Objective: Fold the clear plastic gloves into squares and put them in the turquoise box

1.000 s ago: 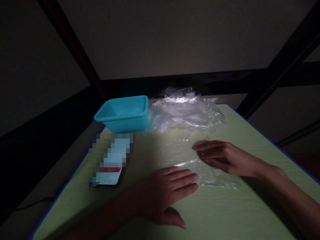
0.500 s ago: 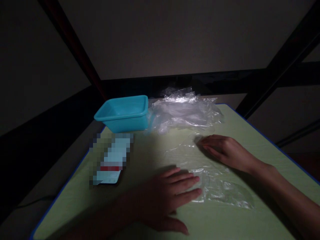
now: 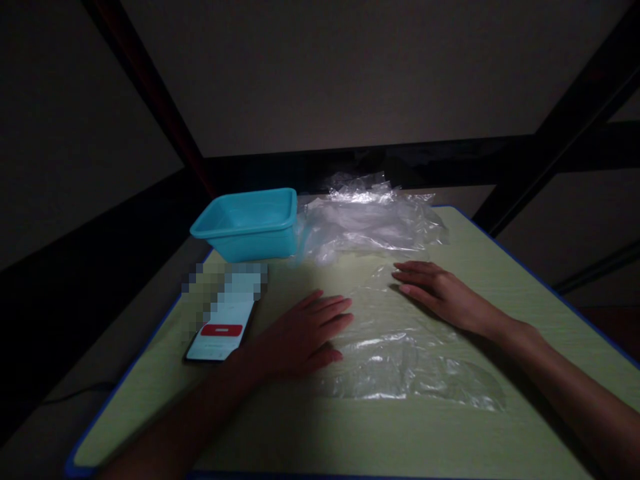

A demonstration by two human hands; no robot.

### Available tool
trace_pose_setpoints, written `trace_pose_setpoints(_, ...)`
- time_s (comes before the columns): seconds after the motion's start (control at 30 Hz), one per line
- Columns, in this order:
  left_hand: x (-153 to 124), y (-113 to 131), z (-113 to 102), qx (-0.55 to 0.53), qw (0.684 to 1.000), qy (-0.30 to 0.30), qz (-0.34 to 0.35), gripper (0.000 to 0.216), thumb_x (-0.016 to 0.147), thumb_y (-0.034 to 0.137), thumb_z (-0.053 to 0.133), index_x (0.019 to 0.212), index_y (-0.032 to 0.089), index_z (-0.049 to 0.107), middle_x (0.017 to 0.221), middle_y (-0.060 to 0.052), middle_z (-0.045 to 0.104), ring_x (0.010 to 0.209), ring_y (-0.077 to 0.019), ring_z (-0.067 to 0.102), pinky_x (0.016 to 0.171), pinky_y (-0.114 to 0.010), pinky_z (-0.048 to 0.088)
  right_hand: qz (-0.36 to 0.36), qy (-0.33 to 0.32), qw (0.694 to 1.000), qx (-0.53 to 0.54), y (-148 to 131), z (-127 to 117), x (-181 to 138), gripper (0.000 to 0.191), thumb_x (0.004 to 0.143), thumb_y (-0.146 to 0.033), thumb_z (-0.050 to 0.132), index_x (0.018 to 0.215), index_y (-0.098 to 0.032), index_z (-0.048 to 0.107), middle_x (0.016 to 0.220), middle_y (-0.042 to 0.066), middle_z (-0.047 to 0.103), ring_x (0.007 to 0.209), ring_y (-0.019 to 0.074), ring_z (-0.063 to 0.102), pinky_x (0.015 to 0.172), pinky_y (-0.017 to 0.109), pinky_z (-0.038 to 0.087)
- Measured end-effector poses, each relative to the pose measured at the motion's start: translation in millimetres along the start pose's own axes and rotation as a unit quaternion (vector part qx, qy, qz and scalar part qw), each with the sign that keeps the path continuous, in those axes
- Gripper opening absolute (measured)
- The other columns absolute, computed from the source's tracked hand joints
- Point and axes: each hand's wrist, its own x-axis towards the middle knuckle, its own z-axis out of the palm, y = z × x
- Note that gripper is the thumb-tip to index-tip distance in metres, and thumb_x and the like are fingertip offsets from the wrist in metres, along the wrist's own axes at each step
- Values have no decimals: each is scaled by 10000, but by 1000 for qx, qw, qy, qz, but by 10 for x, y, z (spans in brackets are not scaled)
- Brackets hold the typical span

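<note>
A thin, clear plastic piece point(image 3: 383, 363) lies spread and creased on the table; a rounded lobe at its right makes it look like a disposable glove. At its upper left edge, my left hand point(image 3: 305, 333) rests palm down with the fingers stretched out. My right hand point(image 3: 445, 293) lies low over its far right part, fingers extended and slightly apart, gripping nothing. Whether either palm presses on the film cannot be made out.
Behind the hands sits a crumpled pile of clear plastic point(image 3: 370, 223). Beside it stands a turquoise plastic basin point(image 3: 250, 243). A phone point(image 3: 223, 340) with a lit screen lies at the left. The pale green table point(image 3: 350, 440) has a blue edge.
My left hand has moved away and to the left off the near part of the plastic piece, baring more of it. My right hand's fingers have straightened from a curled pose.
</note>
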Motion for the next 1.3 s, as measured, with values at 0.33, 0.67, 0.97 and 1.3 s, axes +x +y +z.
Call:
trace_pose_setpoints(0.33, 1, -14, 11, 8, 1000, 21, 14, 507, 909, 429, 337, 1300, 111, 391, 1416, -160, 350, 1326, -245, 280, 1083, -457, 174, 79, 55, 982, 164, -68, -56, 26, 335, 836, -399, 493, 990, -161, 672, 1083, 118, 637, 999, 244, 595, 890, 440, 470)
trace_pose_setpoints(0.67, 2, -22, 39, 39, 998, 42, 31, 513, 918, 438, 296, 1280, 93, 412, 1397, -164, 379, 1308, -251, 316, 1060, -462, 240, 178, 72, 913, 359, -143, -67, 61, 266, 739, -440, 625, 883, -227, 696, 1050, 75, 654, 937, 231, 610, 854, 415, 476)
trace_pose_setpoints(0.97, 0, -40, 58, 50, 997, 52, 43, 522, 923, 442, 275, 1275, 84, 420, 1388, -173, 389, 1300, -259, 329, 1053, -472, 254, 126, 107, 821, 547, -187, -76, 63, 228, 762, -412, 629, 723, -218, 516, 637, -60, 569, 521, 120, 621, 784, 371, 495)
trace_pose_setpoints(1.3, 0, -33, 64, 58, 996, 50, 39, 506, 922, 429, 288, 1271, 89, 428, 1383, -169, 397, 1297, -254, 333, 1056, -461, 260, -27, 16, 967, 251, -183, 11, 50, 141, 836, -281, 556, 862, -176, 646, 859, 69, 654, 818, 182, 619, 743, 332, 492)
